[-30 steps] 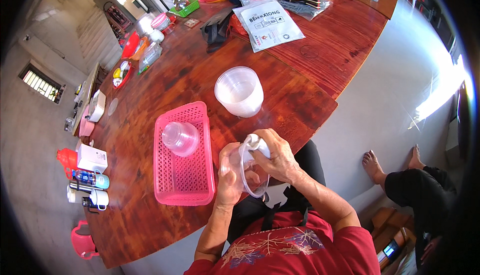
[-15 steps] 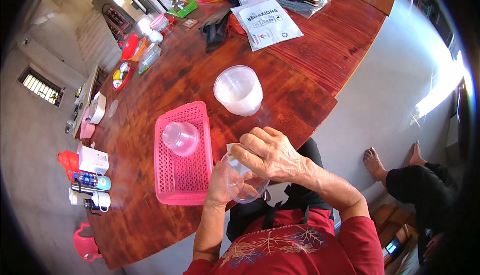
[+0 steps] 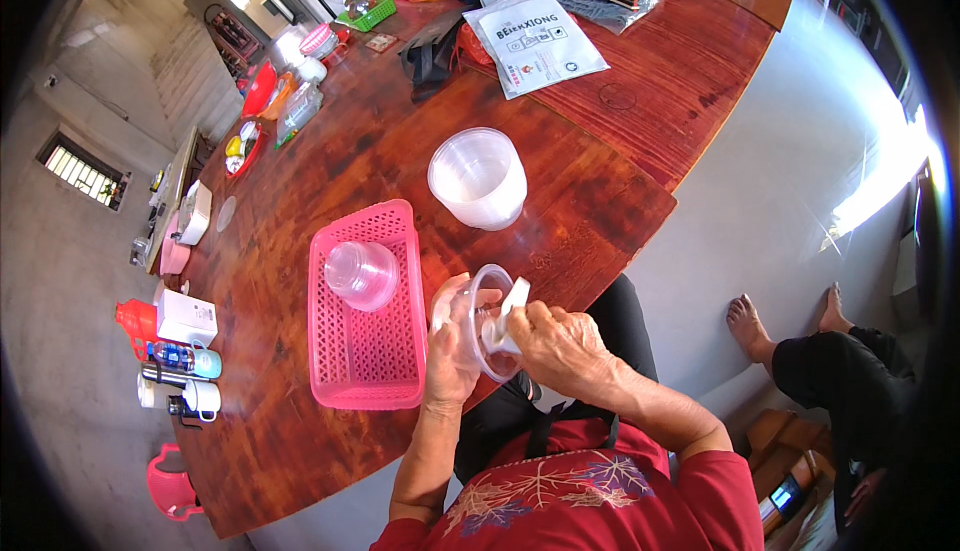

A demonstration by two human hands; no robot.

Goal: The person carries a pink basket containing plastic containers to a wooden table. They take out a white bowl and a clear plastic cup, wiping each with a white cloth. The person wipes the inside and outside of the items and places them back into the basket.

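My left hand (image 3: 452, 374) is closed around the side of a clear plastic bowl (image 3: 466, 317), which is tilted with its mouth toward my right. My right hand (image 3: 565, 351) grips a folded white tissue (image 3: 515, 299) and presses it into the bowl's mouth. Just left of my hands lies a pink perforated basket (image 3: 366, 389), with clear plastic bowls (image 3: 362, 273) upside down inside it. Beyond my hands, a stack of translucent plastic bowls (image 3: 478, 183) stands upright on the wooden table (image 3: 570, 211).
White packaging bags (image 3: 540, 46) lie at the table's far side. Cups and bottles (image 3: 185, 376) stand along the left edge beside a white box (image 3: 187, 318). A pink chair (image 3: 170, 481) is below that edge. Another person's feet (image 3: 750, 326) rest on the floor at right.
The bowl has turned from facing down toward my legs to facing right. My right hand has moved from on top of it to its right side, with the tissue now at the opening.
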